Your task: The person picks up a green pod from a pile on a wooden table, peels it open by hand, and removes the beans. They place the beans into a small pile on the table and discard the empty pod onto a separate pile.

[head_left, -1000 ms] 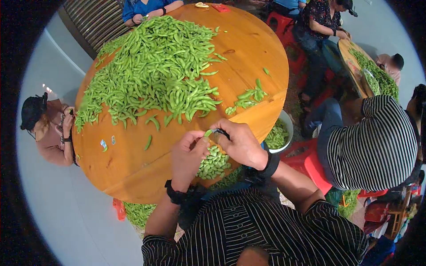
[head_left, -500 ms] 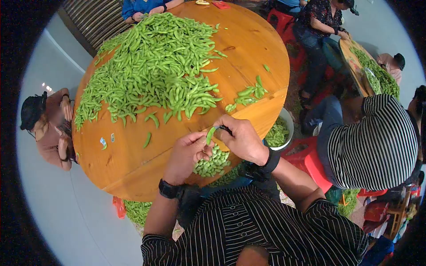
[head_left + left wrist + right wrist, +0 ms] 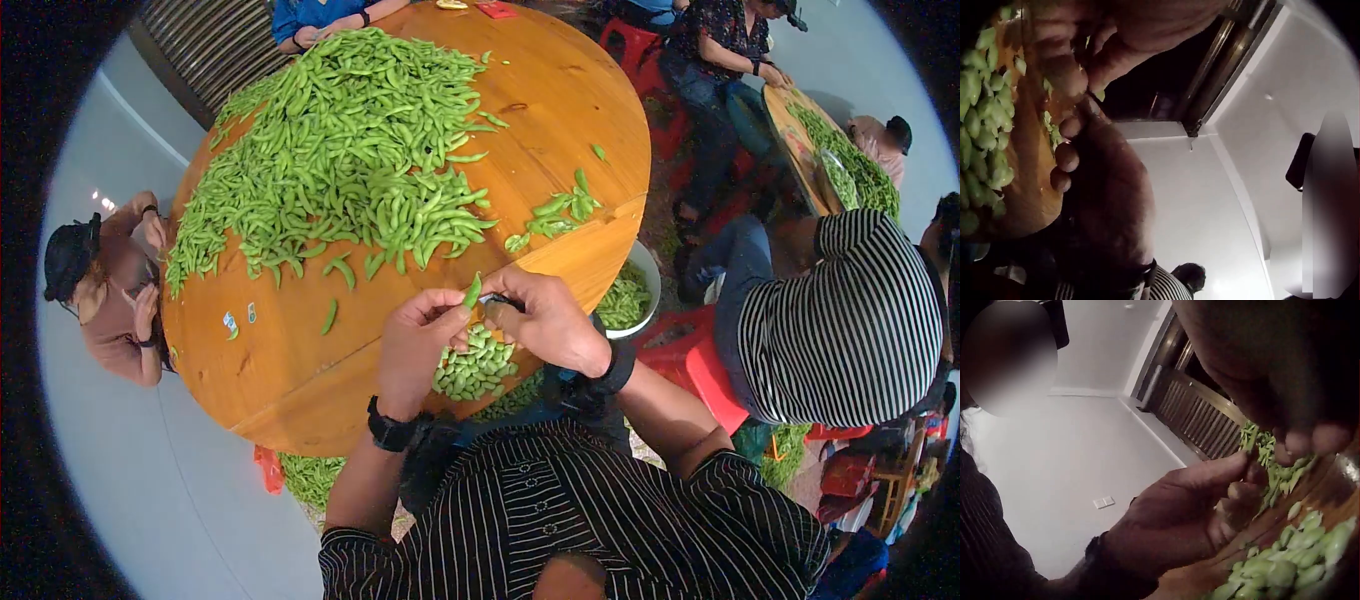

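In the head view my left hand (image 3: 422, 345) pinches a green bean pod (image 3: 472, 291) between thumb and forefinger, its tip pointing up. Close beside it, my right hand (image 3: 550, 318) grips a small dark tool (image 3: 502, 299) with a pale edge toward the pod; the fingers mostly cover it. Below both hands lies a pile of shelled pale-green beans (image 3: 472, 372) at the table's near edge. The left wrist view shows the two hands meeting beside these beans (image 3: 985, 134). From the right wrist, the left hand (image 3: 1191, 506) appears with its fingertips at the pod.
A large heap of bean pods (image 3: 340, 150) covers the far left of the round wooden table (image 3: 570, 100). Several opened pods (image 3: 560, 215) lie at its right. A white bucket (image 3: 648, 290) of pods stands beside the table. A person in stripes (image 3: 850, 320) sits at right.
The pod hung lower between both hands half a second ago; now it stands upright in my left fingers. My right hand has moved slightly, its tool still in its fingers.
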`<state>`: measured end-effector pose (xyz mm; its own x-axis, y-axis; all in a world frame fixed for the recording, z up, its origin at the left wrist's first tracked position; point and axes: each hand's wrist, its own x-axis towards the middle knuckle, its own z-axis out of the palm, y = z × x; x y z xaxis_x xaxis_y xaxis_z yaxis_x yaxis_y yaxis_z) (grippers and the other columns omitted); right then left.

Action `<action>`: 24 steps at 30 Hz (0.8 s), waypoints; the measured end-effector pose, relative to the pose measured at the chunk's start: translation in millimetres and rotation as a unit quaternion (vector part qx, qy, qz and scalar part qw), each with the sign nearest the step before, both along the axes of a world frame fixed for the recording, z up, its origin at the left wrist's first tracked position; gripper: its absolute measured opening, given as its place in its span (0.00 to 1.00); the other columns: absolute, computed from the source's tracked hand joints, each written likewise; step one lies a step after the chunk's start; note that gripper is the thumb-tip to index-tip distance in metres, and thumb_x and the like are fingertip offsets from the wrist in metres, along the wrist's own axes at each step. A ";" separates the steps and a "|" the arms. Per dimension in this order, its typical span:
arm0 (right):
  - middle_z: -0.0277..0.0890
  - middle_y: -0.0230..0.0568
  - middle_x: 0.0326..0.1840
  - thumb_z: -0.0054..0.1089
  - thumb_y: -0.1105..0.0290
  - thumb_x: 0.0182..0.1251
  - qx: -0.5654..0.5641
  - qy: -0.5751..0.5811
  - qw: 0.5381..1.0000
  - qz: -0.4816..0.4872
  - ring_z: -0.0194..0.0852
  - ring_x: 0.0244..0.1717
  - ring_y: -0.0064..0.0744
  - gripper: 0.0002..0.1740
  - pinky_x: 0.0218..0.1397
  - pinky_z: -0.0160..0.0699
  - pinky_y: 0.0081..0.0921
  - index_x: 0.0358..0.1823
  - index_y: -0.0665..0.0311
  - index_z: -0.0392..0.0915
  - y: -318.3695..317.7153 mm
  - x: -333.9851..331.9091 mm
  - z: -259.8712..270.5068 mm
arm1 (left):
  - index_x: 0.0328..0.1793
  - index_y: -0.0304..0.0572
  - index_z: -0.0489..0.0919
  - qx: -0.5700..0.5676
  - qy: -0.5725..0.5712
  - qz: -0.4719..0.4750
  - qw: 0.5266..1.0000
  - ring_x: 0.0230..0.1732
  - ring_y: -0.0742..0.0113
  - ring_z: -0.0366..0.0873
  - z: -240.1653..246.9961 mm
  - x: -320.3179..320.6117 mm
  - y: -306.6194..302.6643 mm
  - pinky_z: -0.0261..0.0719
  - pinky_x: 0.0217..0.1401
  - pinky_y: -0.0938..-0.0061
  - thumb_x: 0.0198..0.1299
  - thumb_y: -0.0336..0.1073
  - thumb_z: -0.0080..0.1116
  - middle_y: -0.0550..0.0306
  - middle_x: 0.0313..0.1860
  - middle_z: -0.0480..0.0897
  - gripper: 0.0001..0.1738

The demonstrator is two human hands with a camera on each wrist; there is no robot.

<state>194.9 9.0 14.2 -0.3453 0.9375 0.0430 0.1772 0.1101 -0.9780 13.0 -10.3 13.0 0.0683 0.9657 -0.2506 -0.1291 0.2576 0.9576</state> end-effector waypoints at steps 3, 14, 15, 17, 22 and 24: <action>0.79 0.52 0.33 0.56 0.73 0.59 -0.016 0.004 1.000 -0.001 0.80 0.35 0.47 0.10 0.41 0.77 0.35 0.41 0.68 0.78 -1.3 -1.2 4.7 | 0.46 0.34 0.80 0.018 0.032 0.011 0.999 0.26 0.81 0.75 1.7 4.2 -1.0 0.78 0.31 0.84 0.61 0.28 0.60 0.63 0.30 0.80 0.08; 0.78 0.59 0.33 0.55 0.75 0.55 0.103 -0.142 0.984 -0.038 0.78 0.39 0.59 0.12 0.41 0.76 0.44 0.42 0.68 0.77 -0.8 -2.0 11.4 | 0.40 0.33 0.79 0.180 0.216 0.018 0.960 0.27 0.79 0.74 -6.0 16.8 -8.8 0.72 0.30 0.81 0.57 0.25 0.62 0.63 0.28 0.79 0.06; 0.78 0.59 0.33 0.55 0.75 0.55 0.103 -0.142 0.984 -0.040 0.78 0.39 0.59 0.12 0.41 0.76 0.44 0.42 0.68 0.77 0.2 -1.7 5.8 | 0.39 0.33 0.78 0.211 0.235 0.020 0.948 0.28 0.78 0.74 -5.5 17.5 -9.1 0.72 0.30 0.80 0.56 0.24 0.61 0.62 0.27 0.79 0.05; 0.80 0.44 0.32 0.57 0.77 0.61 0.164 -0.078 0.983 -0.035 0.78 0.28 0.31 0.10 0.32 0.76 0.28 0.44 0.68 0.76 3.4 -1.5 -10.2 | 0.38 0.33 0.77 0.243 0.255 0.022 0.936 0.28 0.78 0.74 -5.0 17.4 -9.0 0.73 0.31 0.79 0.56 0.24 0.61 0.62 0.27 0.79 0.05; 0.75 0.38 0.30 0.54 0.77 0.61 -0.017 0.021 0.999 0.024 0.75 0.29 0.29 0.08 0.30 0.73 0.25 0.42 0.66 0.74 6.7 1.7 -1.6 | 0.38 0.35 0.76 0.156 0.139 0.001 0.978 0.27 0.78 0.74 -13.5 13.0 -6.1 0.72 0.31 0.81 0.58 0.25 0.61 0.63 0.29 0.79 0.05; 0.73 0.26 0.31 0.53 0.78 0.66 -0.013 0.025 0.999 0.036 0.71 0.28 0.13 0.07 0.23 0.69 0.14 0.44 0.64 0.73 9.2 3.0 -4.4 | 0.39 0.36 0.76 0.115 0.093 -0.004 0.989 0.27 0.79 0.74 -8.5 10.2 -5.1 0.73 0.31 0.82 0.59 0.25 0.61 0.63 0.28 0.79 0.05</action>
<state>198.0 18.1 9.8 -0.4101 0.9112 0.0381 0.1201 0.0953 -0.9882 23.2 -15.4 4.5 0.0503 0.9982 -0.0328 0.0569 0.0300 0.9979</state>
